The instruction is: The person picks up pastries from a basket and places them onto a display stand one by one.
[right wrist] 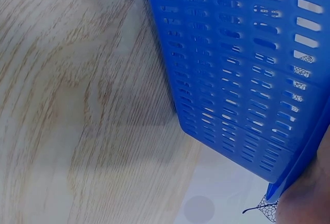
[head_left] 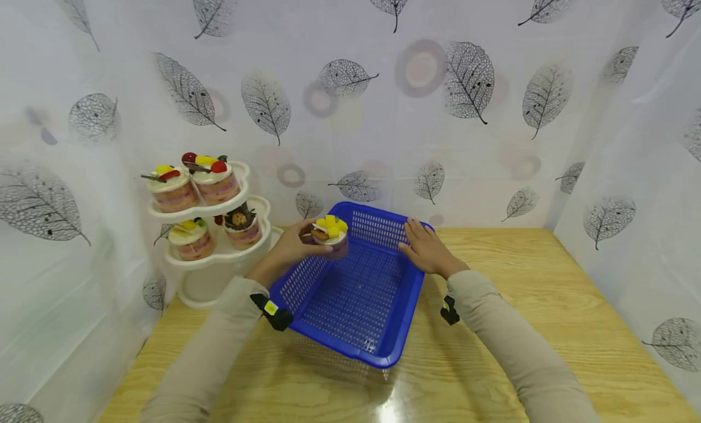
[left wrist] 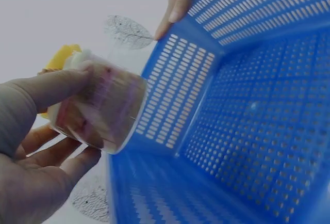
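Observation:
My left hand (head_left: 298, 243) grips a clear cup of layered cake (head_left: 335, 243), topped with yellow cubes, over the left rim of a blue plastic basket (head_left: 402, 332). In the left wrist view the cake cup (left wrist: 103, 105) is tilted, with the thumb on one side and fingers on the other. My right hand (head_left: 427, 249) lies on the basket's far right rim with its fingers extended. Only part of the right hand (right wrist: 304, 198) shows in the right wrist view, beside the basket's slotted outer wall (right wrist: 232, 79). No items show on the basket's perforated floor.
A white tiered stand (head_left: 260, 240) stands to the left, bearing several cake cups (head_left: 216, 182) on its upper two tiers. Its lowest tier (head_left: 199, 289) is partly hidden. A wooden table (head_left: 509, 325) lies beneath, and a leaf-patterned sheet (head_left: 361, 131) hangs behind and at both sides.

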Available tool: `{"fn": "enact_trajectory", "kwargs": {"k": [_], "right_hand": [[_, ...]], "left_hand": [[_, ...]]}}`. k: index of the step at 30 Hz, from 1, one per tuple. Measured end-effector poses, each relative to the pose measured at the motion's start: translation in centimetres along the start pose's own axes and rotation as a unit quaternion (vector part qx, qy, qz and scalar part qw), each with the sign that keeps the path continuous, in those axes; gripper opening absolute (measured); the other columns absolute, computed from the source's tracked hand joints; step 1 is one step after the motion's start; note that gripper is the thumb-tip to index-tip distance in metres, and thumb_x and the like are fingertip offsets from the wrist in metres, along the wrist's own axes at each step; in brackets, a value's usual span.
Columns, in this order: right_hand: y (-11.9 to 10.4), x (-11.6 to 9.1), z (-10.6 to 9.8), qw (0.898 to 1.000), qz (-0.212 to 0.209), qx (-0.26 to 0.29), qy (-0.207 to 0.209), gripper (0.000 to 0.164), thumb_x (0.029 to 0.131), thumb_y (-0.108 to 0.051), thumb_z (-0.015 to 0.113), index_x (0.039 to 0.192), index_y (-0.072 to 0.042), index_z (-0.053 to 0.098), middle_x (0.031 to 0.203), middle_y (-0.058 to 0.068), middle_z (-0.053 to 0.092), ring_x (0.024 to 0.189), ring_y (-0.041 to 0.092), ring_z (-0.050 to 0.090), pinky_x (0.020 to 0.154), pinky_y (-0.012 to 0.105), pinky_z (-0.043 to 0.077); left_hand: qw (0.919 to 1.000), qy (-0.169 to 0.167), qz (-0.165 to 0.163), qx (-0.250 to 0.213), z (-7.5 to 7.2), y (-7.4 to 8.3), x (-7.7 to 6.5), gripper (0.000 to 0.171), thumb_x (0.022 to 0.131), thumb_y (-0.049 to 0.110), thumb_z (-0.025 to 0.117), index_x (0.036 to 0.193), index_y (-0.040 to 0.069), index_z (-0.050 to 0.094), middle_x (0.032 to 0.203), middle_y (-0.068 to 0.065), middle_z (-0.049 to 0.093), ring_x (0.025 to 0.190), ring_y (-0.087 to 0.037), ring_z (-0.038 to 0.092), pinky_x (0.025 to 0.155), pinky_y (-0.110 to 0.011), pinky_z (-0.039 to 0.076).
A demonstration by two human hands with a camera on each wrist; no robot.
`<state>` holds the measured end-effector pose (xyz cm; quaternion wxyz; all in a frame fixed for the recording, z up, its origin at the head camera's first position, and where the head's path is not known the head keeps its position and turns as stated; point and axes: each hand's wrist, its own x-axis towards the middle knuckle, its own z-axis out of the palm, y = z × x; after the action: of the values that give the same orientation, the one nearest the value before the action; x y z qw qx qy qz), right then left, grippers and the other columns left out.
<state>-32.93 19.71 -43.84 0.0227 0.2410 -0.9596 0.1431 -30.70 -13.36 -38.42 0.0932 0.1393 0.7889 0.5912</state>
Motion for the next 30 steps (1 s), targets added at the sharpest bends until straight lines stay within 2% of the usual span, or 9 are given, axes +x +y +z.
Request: {"fn": "enact_trajectory", "kwargs": {"k": [4, 14, 19, 23, 30], "right_hand": [[0.1, 0.0, 0.1, 1.0, -0.001, 0.003, 0.0, 0.066, 0.104, -0.036, 0.029, 0.147, 0.013, 0.018, 0.155, 0.03, 0.013, 0.143, 0.043, 0.01, 0.116, 0.055, 0.007], [0.4, 0.2, 0.2, 1.0, 0.002, 0.003, -0.008, 0.065, 0.104, -0.035, 0.031, 0.148, 0.011, 0.016, 0.156, 0.027, 0.01, 0.144, 0.042, 0.008, 0.117, 0.054, 0.005], [0.4, 0.1, 0.2, 1.0, 0.003, 0.004, -0.007, 0.064, 0.104, -0.033, 0.032, 0.147, 0.011, 0.016, 0.156, 0.027, 0.011, 0.144, 0.042, 0.008, 0.117, 0.054, 0.005], [0.3, 0.1, 0.2, 1.0, 0.004, 0.006, -0.007, 0.064, 0.104, -0.033, 0.032, 0.147, 0.011, 0.016, 0.156, 0.028, 0.01, 0.144, 0.041, 0.006, 0.117, 0.054, 0.005], [0.0, -0.1, 0.0, 1.0, 0.0, -0.001, 0.008, 0.063, 0.104, -0.031, 0.036, 0.146, 0.013, 0.019, 0.154, 0.029, 0.014, 0.143, 0.044, 0.012, 0.116, 0.055, 0.008]], "left_hand": [[0.9996, 0.018, 0.02, 0.005, -1.1, 0.0, -1.1, 0.074, 0.082, 0.009, 0.075, 0.144, 0.0, 0.036, 0.139, -0.022, 0.045, 0.128, -0.038, 0.045, 0.105, -0.046, 0.04], [0.9989, 0.039, 0.026, 0.005, -4.2, -0.4, -3.9, 0.076, 0.083, 0.013, 0.076, 0.147, 0.006, 0.035, 0.142, -0.018, 0.041, 0.132, -0.034, 0.042, 0.104, -0.041, 0.042], [0.9979, 0.053, 0.029, 0.023, -5.9, -0.8, -5.3, 0.081, 0.083, 0.017, 0.076, 0.149, 0.006, 0.03, 0.145, -0.019, 0.038, 0.135, -0.034, 0.038, 0.105, -0.038, 0.04], [0.9976, 0.052, 0.025, 0.038, -7.2, -0.9, -6.7, 0.083, 0.085, 0.018, 0.074, 0.151, 0.006, 0.025, 0.147, -0.019, 0.036, 0.135, -0.037, 0.037, 0.104, -0.038, 0.041], [0.9956, 0.066, 0.019, 0.063, -9.1, -1.6, -9.0, 0.079, 0.085, 0.021, 0.074, 0.15, 0.008, 0.03, 0.147, -0.02, 0.039, 0.132, -0.039, 0.041, 0.094, -0.025, 0.047]]}}
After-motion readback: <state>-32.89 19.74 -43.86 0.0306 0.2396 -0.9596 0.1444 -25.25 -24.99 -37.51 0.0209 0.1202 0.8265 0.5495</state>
